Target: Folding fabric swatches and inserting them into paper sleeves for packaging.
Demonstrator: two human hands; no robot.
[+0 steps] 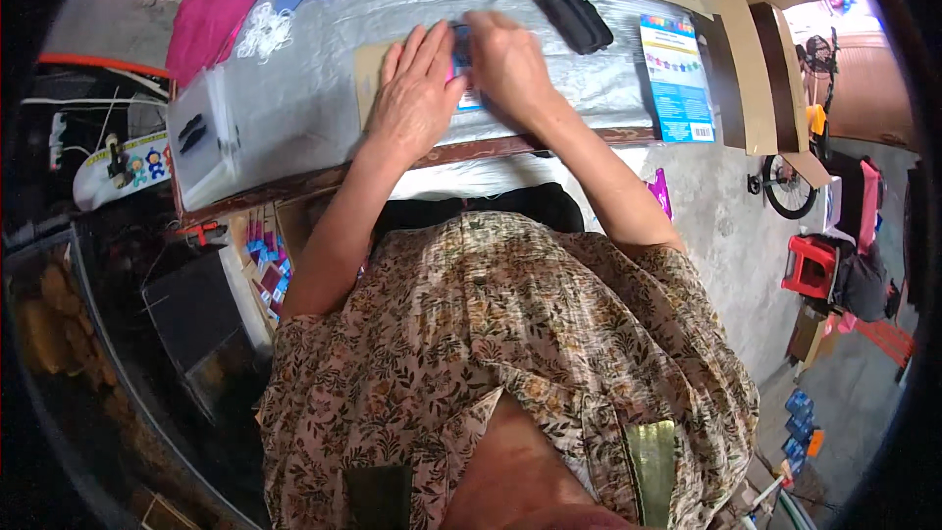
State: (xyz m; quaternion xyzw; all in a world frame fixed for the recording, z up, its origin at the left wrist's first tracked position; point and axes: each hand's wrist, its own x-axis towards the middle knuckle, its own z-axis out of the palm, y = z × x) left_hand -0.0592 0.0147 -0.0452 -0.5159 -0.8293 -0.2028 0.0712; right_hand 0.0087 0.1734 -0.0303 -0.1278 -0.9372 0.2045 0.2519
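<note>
My left hand (417,88) lies flat with its fingers stretched out, over a piece of brown cardboard (367,74). Between my two hands a small blue and pink printed card (467,100) shows in part; the rest of it is covered. Beside it my right hand (508,69) is closed, its fingers curled down at the card's right side. Whatever the right fingers hold, if anything, is hidden under them. To the right of that hand, a black plastic tray (574,17) rests on the table.
Silvery sheeting covers the table (304,98). A blue and white printed sheet (679,88) lies at its right end, beside open cardboard boxes (738,59). Pink cloth (211,20), white string (265,31) and a clear bag (208,142) are at the left.
</note>
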